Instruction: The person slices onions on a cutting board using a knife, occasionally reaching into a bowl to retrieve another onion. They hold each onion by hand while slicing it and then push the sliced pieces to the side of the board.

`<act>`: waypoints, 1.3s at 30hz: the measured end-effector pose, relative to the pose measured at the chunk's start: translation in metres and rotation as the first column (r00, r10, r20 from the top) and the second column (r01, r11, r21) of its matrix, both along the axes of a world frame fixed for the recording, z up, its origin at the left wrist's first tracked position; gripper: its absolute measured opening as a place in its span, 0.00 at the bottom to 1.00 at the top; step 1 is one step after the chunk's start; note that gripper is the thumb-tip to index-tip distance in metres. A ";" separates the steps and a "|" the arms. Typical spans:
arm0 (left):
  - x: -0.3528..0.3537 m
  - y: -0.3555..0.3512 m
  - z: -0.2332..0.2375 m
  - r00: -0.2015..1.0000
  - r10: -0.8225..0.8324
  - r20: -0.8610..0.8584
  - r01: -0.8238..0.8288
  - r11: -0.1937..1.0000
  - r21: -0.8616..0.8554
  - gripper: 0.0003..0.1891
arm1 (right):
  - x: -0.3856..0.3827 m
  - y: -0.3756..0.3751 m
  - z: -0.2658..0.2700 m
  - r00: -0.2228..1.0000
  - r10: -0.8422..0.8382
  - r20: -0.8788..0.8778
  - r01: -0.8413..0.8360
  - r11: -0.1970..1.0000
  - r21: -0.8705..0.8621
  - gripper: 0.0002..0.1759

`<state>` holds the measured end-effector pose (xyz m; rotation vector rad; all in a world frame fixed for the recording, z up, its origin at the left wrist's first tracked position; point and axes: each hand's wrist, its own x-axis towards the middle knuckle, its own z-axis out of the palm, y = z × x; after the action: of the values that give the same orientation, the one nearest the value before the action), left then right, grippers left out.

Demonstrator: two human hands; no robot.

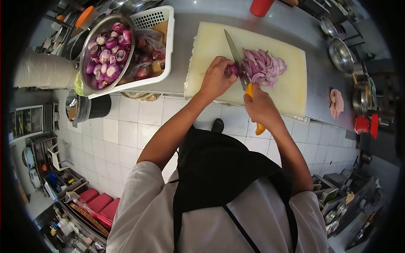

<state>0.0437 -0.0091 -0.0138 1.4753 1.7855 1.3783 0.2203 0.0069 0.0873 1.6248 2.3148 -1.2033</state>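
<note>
My left hand (pixel 218 77) pinches a piece of red onion (pixel 232 69) against the white cutting board (pixel 211 42), fingertips right beside the blade. In my right hand (pixel 262 105) is the yellow handle of a kitchen knife (pixel 235 51), its long blade pointing away from me and lying close along the onion piece. Just right of the blade spreads a heap of sliced red onion (pixel 265 67). Off to the left, a metal colander (pixel 130 36) full of peeled red onions (pixel 110 71) rests tilted on a white plastic basket (pixel 168 46).
Unpeeled onions in a plastic bag (pixel 145 55) lie inside the basket. A red container (pixel 260 6) stands beyond the board. On the steel counter's right side are a crumpled pink cloth (pixel 336 103) and metal bowls (pixel 341 55). A dark bin (pixel 100 106) stands below the basket.
</note>
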 end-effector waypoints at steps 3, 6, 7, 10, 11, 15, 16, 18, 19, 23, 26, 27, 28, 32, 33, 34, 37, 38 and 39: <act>0.000 0.000 -0.003 1.000 0.006 -0.018 -0.006 1.000 -0.007 0.19 | -0.006 0.010 -0.059 0.997 0.068 -0.035 -0.059 0.976 0.212 0.17; -0.001 -0.001 -0.002 1.000 0.001 -0.031 -0.001 1.000 -0.004 0.19 | -0.020 0.030 -0.070 0.995 0.044 -0.089 -0.027 0.983 0.180 0.17; 0.001 -0.003 -0.004 0.999 0.001 -0.034 -0.001 1.000 -0.008 0.19 | -0.023 0.038 -0.064 0.994 0.016 -0.111 -0.004 0.994 0.107 0.19; -0.002 -0.001 -0.005 0.998 0.016 -0.068 -0.015 1.000 0.015 0.19 | -0.028 0.046 -0.024 0.996 -0.016 -0.089 0.014 1.000 -0.020 0.20; -0.001 -0.003 -0.006 0.996 0.020 -0.087 -0.017 0.999 0.033 0.18 | -0.027 0.045 -0.009 0.998 -0.018 -0.065 0.015 0.999 -0.052 0.20; 0.002 -0.004 -0.004 0.999 0.034 -0.026 -0.031 0.995 0.091 0.17 | -0.010 0.019 0.030 1.000 0.006 0.030 -0.003 0.993 -0.120 0.21; 0.002 -0.003 -0.005 0.999 0.037 -0.009 -0.036 0.996 0.082 0.17 | -0.007 0.012 0.038 0.998 0.008 0.056 0.000 0.991 -0.135 0.21; 0.003 -0.002 -0.006 0.999 0.039 0.026 -0.040 0.997 0.061 0.16 | -0.005 0.002 0.041 0.997 -0.001 0.074 0.012 0.989 -0.148 0.21; 0.003 -0.002 -0.007 0.999 0.041 0.022 -0.042 0.997 0.061 0.15 | -0.005 -0.001 0.041 0.998 -0.011 0.065 0.020 0.989 -0.146 0.20; 0.002 -0.002 -0.008 0.999 0.041 -0.010 -0.040 0.997 0.071 0.14 | -0.002 0.004 -0.017 1.000 0.022 -0.021 -0.021 0.999 0.044 0.21; 0.002 -0.002 -0.010 0.999 0.040 -0.031 -0.038 0.997 0.062 0.13 | -0.016 0.017 -0.058 0.997 0.008 -0.070 0.002 0.990 0.140 0.22; 0.001 -0.001 -0.010 0.998 0.042 -0.037 -0.040 0.998 0.057 0.13 | -0.021 0.028 -0.063 0.996 0.013 -0.086 -0.002 0.992 0.127 0.22; -0.002 0.000 -0.008 0.997 0.052 -0.058 -0.049 0.997 0.064 0.13 | -0.026 0.040 -0.067 0.994 0.018 -0.103 -0.006 0.993 0.116 0.22; 0.001 -0.001 -0.005 0.997 0.043 -0.071 -0.038 0.997 0.074 0.13 | -0.034 0.044 -0.009 0.995 -0.032 -0.092 0.027 0.998 -0.055 0.22; 0.000 -0.003 -0.006 0.997 0.039 -0.061 -0.035 0.997 0.073 0.13 | -0.034 0.041 0.002 0.998 -0.027 -0.065 0.023 0.997 -0.068 0.22; 0.000 -0.004 -0.007 0.997 0.046 -0.064 -0.041 0.996 0.076 0.13 | -0.030 0.037 0.012 0.999 -0.024 -0.035 0.021 0.996 -0.081 0.22; 0.002 -0.003 -0.009 0.997 0.060 -0.051 -0.056 0.995 0.083 0.12 | -0.016 0.016 0.038 0.999 -0.022 0.047 0.028 0.991 -0.134 0.22; 0.002 -0.002 -0.009 0.997 0.062 -0.038 -0.059 0.995 0.081 0.12 | -0.012 0.008 0.042 0.997 -0.020 0.069 0.030 0.988 -0.154 0.22; 0.003 -0.001 -0.010 0.998 0.061 -0.024 -0.059 0.995 0.078 0.12 | -0.009 0.003 0.044 0.996 -0.015 0.084 0.028 0.987 -0.156 0.22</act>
<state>0.0465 -0.0103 -0.0237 1.4962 1.8257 1.4791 0.2113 0.0100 0.1310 1.6172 2.1006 -1.2626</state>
